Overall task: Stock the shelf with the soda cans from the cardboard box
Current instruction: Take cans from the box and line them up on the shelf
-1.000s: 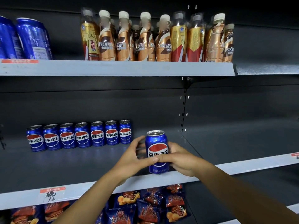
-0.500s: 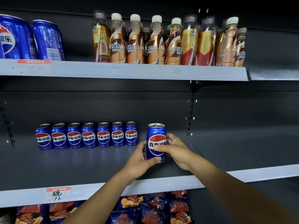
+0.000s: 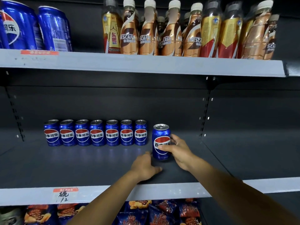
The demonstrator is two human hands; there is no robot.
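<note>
On the middle shelf [image 3: 97, 168], the right hand [image 3: 177, 150] grips an upright soda can [image 3: 161, 142] just right of the row of cans [image 3: 95, 133] and forward of it. The left hand [image 3: 144, 168] rests released beside its base. Sliding it back and leftward should align it; bare shelf lies right, the front lip [image 3: 170, 190] well behind.

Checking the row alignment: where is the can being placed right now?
Head view: the can stands mid-shelf, gripped by the right hand, just right of the row of cans.

Right hand [image 3: 177, 150] grips upright soda can [image 3: 160, 142] on shelf [image 3: 97, 163]
</note>
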